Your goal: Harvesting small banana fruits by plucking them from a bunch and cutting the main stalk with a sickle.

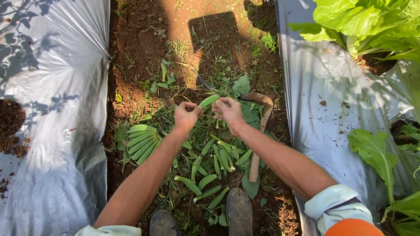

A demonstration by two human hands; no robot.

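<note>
left fingers: my left hand (186,116) pinches the green leaf (209,100) near its lower end.
right fingers: my right hand (228,110) is curled shut just beside that leaf; what it grips, can't tell.
leaf: held above soil, between both hands.
below: cut leaves (214,168) scattered, neat leaf bundle (142,142) to the left.
right of pile: wooden-handled hoe (261,131).
near edge: my boots (238,212).
sides: silver plastic mulch (52,109).

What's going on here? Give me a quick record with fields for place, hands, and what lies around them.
Place: soil path between silver plastic sheets
Left hand: pinches one end of a green leaf stalk
Right hand: touches the same stalk
Below hands: loose cut stalks, a neat stalk bundle
Tool: wooden-handled hoe lying on the ground
Right edge: leafy green plants
Bottom: two boots
</note>
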